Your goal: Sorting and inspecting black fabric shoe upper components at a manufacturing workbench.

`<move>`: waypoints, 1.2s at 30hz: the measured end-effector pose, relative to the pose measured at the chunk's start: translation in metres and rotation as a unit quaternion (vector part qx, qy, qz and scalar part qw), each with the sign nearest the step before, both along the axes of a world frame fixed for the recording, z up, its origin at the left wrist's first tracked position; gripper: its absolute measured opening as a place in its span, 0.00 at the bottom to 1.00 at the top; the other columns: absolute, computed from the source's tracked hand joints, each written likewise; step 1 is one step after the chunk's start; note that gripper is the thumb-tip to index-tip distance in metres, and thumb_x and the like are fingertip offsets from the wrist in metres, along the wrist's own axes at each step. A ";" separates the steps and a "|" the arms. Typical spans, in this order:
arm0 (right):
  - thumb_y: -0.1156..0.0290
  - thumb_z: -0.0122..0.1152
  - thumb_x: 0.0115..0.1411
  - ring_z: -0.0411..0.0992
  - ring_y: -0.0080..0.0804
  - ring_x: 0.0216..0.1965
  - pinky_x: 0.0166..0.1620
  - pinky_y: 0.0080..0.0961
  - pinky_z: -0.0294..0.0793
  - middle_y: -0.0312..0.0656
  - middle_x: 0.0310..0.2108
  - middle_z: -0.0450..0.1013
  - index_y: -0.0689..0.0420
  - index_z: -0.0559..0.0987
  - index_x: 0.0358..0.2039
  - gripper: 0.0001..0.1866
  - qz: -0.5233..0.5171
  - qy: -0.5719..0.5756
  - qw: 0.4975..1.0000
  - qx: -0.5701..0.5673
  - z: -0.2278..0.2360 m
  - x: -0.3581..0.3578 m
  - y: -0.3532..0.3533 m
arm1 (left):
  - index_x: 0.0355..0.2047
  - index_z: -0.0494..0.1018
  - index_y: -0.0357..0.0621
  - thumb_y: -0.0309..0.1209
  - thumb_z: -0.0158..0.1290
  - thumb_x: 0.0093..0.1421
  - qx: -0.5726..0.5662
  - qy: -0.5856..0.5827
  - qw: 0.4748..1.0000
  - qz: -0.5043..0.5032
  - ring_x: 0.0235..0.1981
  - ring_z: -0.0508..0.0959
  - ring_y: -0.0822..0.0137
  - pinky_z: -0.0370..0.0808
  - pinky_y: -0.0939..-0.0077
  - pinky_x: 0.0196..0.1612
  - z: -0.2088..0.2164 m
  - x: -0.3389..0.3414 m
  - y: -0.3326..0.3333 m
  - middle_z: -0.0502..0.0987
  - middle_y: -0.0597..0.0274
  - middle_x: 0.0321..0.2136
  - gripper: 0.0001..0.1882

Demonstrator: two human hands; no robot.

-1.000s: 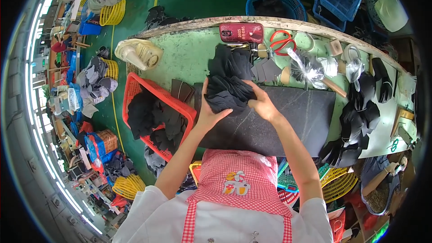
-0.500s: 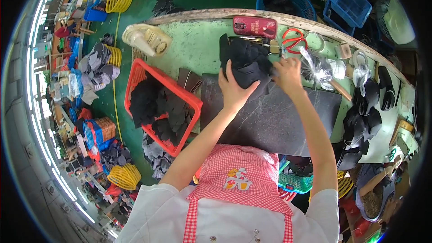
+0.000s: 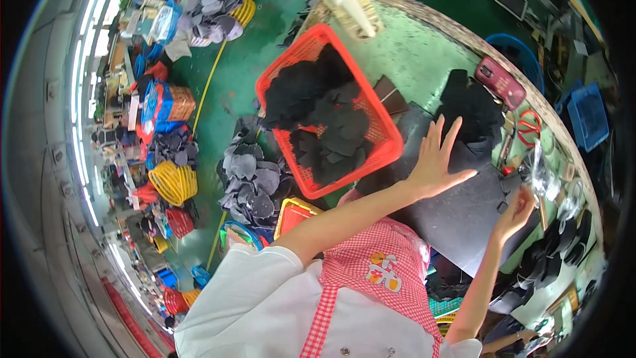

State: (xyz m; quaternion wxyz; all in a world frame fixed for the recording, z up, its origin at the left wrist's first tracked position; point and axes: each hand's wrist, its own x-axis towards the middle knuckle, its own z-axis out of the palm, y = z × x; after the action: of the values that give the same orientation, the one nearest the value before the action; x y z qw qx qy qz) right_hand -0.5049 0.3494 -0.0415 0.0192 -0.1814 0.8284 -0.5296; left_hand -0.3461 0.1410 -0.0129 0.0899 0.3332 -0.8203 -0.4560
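My left hand (image 3: 437,162) is open with its fingers spread, over the dark cutting board (image 3: 444,215) and at the near edge of a pile of black cut pieces (image 3: 467,109). Nothing shows in its grasp. To the right, over the board's right part, my right hand (image 3: 515,215) has its fingers curled together; whatever they may hold is hidden. Left of the board stands a red plastic basket (image 3: 395,149) holding loose black and dark grey cut pieces (image 3: 334,126).
A pink-red phone (image 3: 500,82) and red-handled scissors (image 3: 529,127) lie along the table's far edge. Clear plastic wrap (image 3: 540,174) and black pieces (image 3: 543,252) are at the right. A yellowish tape dispenser (image 3: 350,5) stands at the far left corner.
The view has swung left, so the basket appears nearer the middle. My left hand has let go of the black pile and spread its fingers. My right hand has drawn back from the pile.
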 end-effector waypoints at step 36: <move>0.50 0.77 0.46 0.61 0.63 0.63 0.64 0.51 0.64 0.61 0.59 0.65 0.57 0.68 0.62 0.46 0.408 -0.081 0.829 0.374 -0.038 0.259 -0.286 | 0.51 0.69 0.54 0.34 0.60 0.59 -0.193 -0.171 0.966 0.038 0.33 0.82 0.47 0.78 0.49 0.32 -0.068 0.250 -0.207 0.76 0.56 0.37 0.20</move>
State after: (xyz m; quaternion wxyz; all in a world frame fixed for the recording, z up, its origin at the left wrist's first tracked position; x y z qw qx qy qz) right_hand -0.2463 0.0630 -0.0797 0.3670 -0.4383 0.8091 -0.1359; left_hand -0.0966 -0.0659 -0.0807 0.0281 0.4133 -0.8827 -0.2221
